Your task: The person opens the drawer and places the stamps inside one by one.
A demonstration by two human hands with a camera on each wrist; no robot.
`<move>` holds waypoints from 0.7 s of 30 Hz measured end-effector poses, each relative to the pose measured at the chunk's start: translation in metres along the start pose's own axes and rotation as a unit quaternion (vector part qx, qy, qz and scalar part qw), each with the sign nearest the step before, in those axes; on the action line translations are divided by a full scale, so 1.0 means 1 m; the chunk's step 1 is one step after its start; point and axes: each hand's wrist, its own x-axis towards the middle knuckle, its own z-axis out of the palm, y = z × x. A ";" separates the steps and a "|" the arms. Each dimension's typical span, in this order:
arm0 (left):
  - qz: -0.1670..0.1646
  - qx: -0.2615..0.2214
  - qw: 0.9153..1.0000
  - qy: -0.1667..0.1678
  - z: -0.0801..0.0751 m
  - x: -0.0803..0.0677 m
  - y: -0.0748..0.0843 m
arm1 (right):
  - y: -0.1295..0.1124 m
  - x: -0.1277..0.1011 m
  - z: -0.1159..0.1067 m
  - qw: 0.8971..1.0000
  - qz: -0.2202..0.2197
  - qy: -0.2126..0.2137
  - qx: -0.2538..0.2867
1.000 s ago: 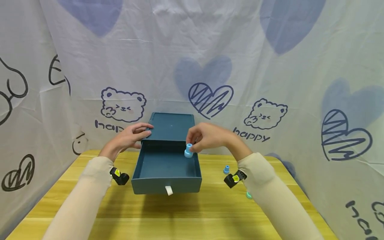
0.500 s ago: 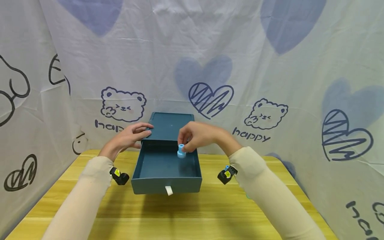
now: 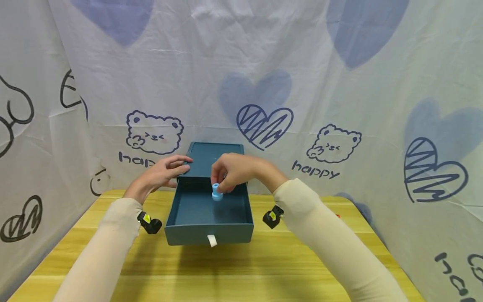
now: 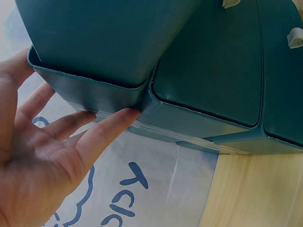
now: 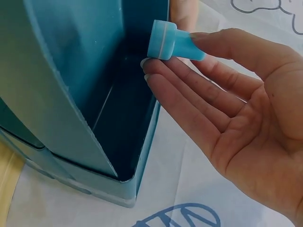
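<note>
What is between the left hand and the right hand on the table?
In the head view, the dark teal box and its pulled-out drawer lie between the left hand and right hand, which pinches a small blue piece.

A small light-blue plastic cap (image 3: 216,193), round with a wider flanged base and narrower neck, is pinched at its neck and hangs base-down above the inside of a dark teal drawer (image 3: 188,228), pulled open from its matching box (image 3: 216,157).

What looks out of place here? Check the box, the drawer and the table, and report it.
Nothing stands out. The drawer is pulled out of the teal box and sits square. The left hand steadies the box; the right hand pinches a blue cap above the drawer. Nothing spilled or broken on the table.
</note>
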 end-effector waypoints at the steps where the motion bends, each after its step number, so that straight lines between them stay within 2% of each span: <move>1: -0.001 0.001 1.000 0.000 0.000 0.000 0.000 | 0.000 0.002 0.001 1.000 0.002 -0.002 -0.001; 9: -0.002 0.002 1.000 0.001 0.001 -0.001 0.001 | -0.001 0.018 0.005 1.000 -0.001 -0.018 -0.001; 21: -0.002 0.001 1.000 -0.001 0.001 0.002 0.000 | -0.005 0.038 0.010 0.999 -0.020 -0.032 0.037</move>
